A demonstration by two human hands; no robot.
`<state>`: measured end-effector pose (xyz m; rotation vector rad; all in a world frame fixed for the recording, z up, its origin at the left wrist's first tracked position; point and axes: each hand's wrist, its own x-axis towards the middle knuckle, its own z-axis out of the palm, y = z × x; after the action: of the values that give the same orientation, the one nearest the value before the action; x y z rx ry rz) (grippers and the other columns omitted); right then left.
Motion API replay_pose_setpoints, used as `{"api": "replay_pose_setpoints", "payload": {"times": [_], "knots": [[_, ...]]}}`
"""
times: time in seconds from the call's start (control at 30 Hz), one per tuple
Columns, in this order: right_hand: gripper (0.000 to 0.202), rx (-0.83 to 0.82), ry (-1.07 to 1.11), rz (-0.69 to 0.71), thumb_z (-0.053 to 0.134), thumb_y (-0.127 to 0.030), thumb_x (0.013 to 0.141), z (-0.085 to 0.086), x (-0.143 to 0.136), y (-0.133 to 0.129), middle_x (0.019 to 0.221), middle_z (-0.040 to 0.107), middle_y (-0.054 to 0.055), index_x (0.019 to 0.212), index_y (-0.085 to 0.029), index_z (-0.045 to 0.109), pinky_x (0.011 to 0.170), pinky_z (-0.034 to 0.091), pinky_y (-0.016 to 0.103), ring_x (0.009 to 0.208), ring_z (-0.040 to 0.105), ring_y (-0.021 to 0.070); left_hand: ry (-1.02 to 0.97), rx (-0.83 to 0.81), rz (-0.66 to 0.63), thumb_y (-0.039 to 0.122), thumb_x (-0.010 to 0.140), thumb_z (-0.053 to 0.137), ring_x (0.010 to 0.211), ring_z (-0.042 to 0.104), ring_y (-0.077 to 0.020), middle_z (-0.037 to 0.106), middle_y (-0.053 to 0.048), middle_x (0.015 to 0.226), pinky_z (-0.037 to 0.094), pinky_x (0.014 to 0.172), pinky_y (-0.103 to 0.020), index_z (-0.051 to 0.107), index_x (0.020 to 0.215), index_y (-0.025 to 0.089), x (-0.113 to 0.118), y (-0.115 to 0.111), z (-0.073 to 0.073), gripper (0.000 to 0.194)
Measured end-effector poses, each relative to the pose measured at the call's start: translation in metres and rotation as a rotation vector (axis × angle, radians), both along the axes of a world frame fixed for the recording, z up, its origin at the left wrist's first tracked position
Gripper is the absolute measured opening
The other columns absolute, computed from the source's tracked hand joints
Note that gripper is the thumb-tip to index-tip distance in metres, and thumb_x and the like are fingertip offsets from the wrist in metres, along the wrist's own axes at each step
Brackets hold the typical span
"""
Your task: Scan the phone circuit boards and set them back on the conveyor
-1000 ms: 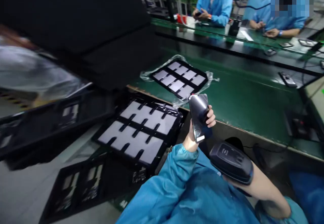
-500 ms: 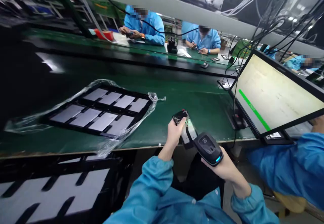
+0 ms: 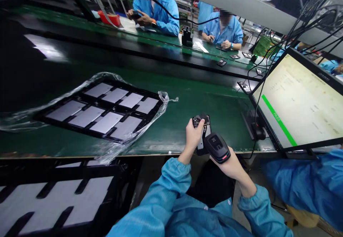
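Note:
My left hand (image 3: 193, 135) grips an opened phone (image 3: 200, 143) by its upper end, thumb across the top near the bare circuit board. The phone's lower part shows a pale battery and a dark flex strip. In my right hand (image 3: 230, 165) is a black barcode scanner (image 3: 216, 147), its head over the phone's lower right side and hiding part of it. A small light on the scanner's rear glows red. Most of my right fingers are hidden under the scanner.
A black tray (image 3: 105, 110) of flat silvery batteries lies in clear plastic on the green bench (image 3: 187, 101). Another such tray (image 3: 66, 194) sits lower left. A monitor (image 3: 302, 101) reading PASS stands right, among hanging cables. A co-worker's blue sleeve (image 3: 308, 183) is close on the right; others sit opposite.
The scanner's rear light has turned from blue to red. The phone now stands more upright in view, and the scanner head sits closer over it. My view has shifted slightly.

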<state>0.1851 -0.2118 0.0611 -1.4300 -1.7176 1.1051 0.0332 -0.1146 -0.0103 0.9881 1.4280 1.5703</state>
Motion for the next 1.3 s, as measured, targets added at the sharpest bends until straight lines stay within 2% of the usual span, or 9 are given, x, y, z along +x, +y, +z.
{"api": "replay_pose_setpoints", "payload": {"times": [0.2, 0.4, 0.5, 0.67, 0.83, 1.03, 1.3], "knots": [[0.027, 0.025, 0.047, 0.058, 0.066, -0.01, 0.07, 0.016, -0.014, 0.003, 0.09, 0.07, 0.004, 0.096, -0.016, 0.063, 0.076, 0.05, 0.03, 0.079, 0.061, 0.0194, -0.064, 0.018, 0.033, 0.055, 0.096, 0.034, 0.072, 0.052, -0.0154, 0.055, -0.001, 0.073, 0.04, 0.068, -0.025, 0.051, 0.076, 0.02, -0.001, -0.004, 0.002, 0.044], [0.021, 0.067, 0.023, 0.06, 0.066, -0.012, 0.07, 0.027, -0.042, 0.017, 0.084, 0.068, 0.002, 0.09, -0.016, 0.061, 0.07, 0.049, 0.028, 0.073, 0.059, 0.0179, 0.015, -0.04, 0.003, 0.042, 0.092, 0.047, 0.059, 0.044, -0.013, 0.048, 0.004, 0.063, 0.034, 0.061, -0.025, 0.043, 0.074, 0.022, -0.005, -0.017, 0.018, 0.027], [0.017, 0.05, 0.016, 0.045, 0.069, -0.019, 0.073, 0.026, -0.047, 0.02, 0.084, 0.068, 0.004, 0.088, -0.015, 0.062, 0.07, 0.049, 0.029, 0.074, 0.06, 0.0185, 0.003, -0.026, 0.013, 0.04, 0.096, 0.038, 0.061, 0.046, -0.0134, 0.049, 0.003, 0.064, 0.035, 0.062, -0.025, 0.043, 0.073, 0.022, -0.008, -0.018, 0.02, 0.03], [0.022, 0.014, 0.029, 0.024, 0.074, -0.027, 0.073, 0.028, -0.045, 0.018, 0.083, 0.07, 0.005, 0.088, -0.015, 0.063, 0.067, 0.051, 0.03, 0.071, 0.061, 0.0182, -0.072, 0.012, -0.004, 0.045, 0.098, 0.033, 0.067, 0.049, -0.0137, 0.053, 0.001, 0.069, 0.038, 0.065, -0.024, 0.047, 0.073, 0.02, -0.012, -0.015, 0.015, 0.038], [0.02, -0.14, 0.034, -0.024, 0.075, -0.031, 0.072, 0.037, -0.036, 0.016, 0.056, 0.062, -0.001, 0.076, -0.018, 0.06, 0.053, 0.047, 0.029, 0.05, 0.055, 0.0153, -0.113, 0.0, 0.043, 0.046, 0.093, 0.044, 0.065, 0.046, -0.0129, 0.05, 0.003, 0.065, 0.036, 0.063, -0.023, 0.046, 0.069, 0.02, -0.012, -0.015, 0.019, 0.035], [0.021, -0.189, 0.1, 0.014, 0.075, -0.032, 0.072, 0.049, -0.029, 0.014, 0.052, 0.057, -0.003, 0.074, -0.017, 0.06, 0.049, 0.042, 0.027, 0.046, 0.051, 0.013, 0.049, 0.052, 0.11, 0.039, 0.093, 0.044, 0.059, 0.041, -0.0124, 0.045, 0.004, 0.06, 0.031, 0.06, -0.025, 0.041, 0.066, 0.021, -0.009, -0.026, 0.032, 0.033], [0.019, -0.18, 0.126, 0.045, 0.073, -0.031, 0.077, 0.054, -0.021, 0.005, 0.051, 0.055, -0.004, 0.078, -0.016, 0.061, 0.051, 0.041, 0.028, 0.046, 0.049, 0.0123, 0.211, 0.077, 0.157, 0.037, 0.094, 0.045, 0.059, 0.046, -0.0133, 0.049, 0.003, 0.062, 0.033, 0.061, -0.025, 0.041, 0.07, 0.022, -0.008, -0.031, 0.034, 0.029]]}}
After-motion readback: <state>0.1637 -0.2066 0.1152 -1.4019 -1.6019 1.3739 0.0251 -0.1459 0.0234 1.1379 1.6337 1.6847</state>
